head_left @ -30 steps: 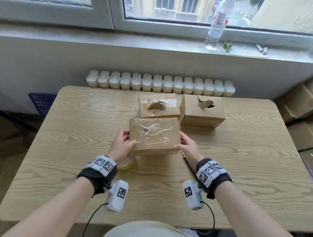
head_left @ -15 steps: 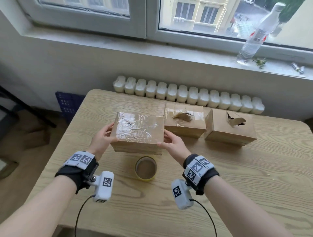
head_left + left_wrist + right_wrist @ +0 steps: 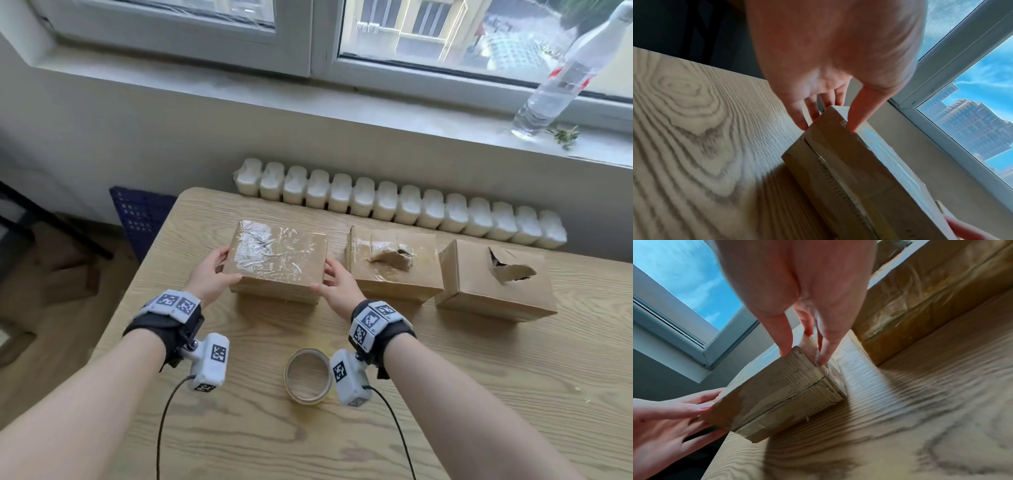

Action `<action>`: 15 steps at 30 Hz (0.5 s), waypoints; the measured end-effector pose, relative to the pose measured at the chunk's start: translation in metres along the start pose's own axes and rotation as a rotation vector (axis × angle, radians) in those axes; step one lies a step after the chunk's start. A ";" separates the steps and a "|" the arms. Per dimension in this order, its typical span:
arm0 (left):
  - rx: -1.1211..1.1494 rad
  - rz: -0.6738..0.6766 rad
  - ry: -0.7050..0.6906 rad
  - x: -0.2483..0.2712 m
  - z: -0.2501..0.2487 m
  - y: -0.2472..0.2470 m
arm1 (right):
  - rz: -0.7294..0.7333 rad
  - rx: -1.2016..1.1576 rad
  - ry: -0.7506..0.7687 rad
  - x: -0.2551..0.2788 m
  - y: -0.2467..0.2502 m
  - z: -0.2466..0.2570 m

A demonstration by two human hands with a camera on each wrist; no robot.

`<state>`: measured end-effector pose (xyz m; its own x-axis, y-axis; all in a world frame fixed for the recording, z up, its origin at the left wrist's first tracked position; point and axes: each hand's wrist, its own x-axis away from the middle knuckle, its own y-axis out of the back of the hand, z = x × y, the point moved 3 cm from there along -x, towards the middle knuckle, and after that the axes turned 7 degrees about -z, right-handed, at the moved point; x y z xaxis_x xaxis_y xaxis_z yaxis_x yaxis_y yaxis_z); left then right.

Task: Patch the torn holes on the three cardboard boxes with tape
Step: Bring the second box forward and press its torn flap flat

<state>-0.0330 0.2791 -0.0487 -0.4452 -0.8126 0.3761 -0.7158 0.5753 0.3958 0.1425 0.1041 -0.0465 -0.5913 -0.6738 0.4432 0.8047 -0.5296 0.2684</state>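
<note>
Three brown cardboard boxes stand in a row on the wooden table. The left box has its top covered in wrinkled clear tape. My left hand grips its left end and my right hand grips its right end, thumbs on top. It sits low at the table; I cannot tell whether it rests on it. The middle box has tape around a raised torn flap. An open torn hole shows in the right box. A tape roll lies near my right wrist.
A white radiator runs behind the table's far edge. A clear plastic bottle stands on the windowsill at the right. A blue crate sits on the floor past the table's left edge.
Both hands carried the taped box from the front middle of the table to the left and back, into line with the other two boxes. The tape roll it hid now shows.
</note>
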 end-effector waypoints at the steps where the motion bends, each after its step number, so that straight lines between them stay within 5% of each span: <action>1: -0.010 0.004 -0.005 -0.005 0.001 -0.002 | -0.002 0.009 0.001 -0.004 -0.001 -0.002; 11: -0.192 -0.172 -0.085 0.008 -0.011 -0.012 | 0.030 0.145 0.047 0.005 0.010 0.007; 15: -0.359 -0.285 -0.330 0.052 -0.057 -0.036 | -0.118 0.201 0.162 0.031 0.052 0.009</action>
<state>0.0000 0.2216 0.0043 -0.4470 -0.8933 -0.0470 -0.6304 0.2774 0.7250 0.1663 0.0608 -0.0113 -0.6691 -0.6958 0.2611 0.7150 -0.5069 0.4814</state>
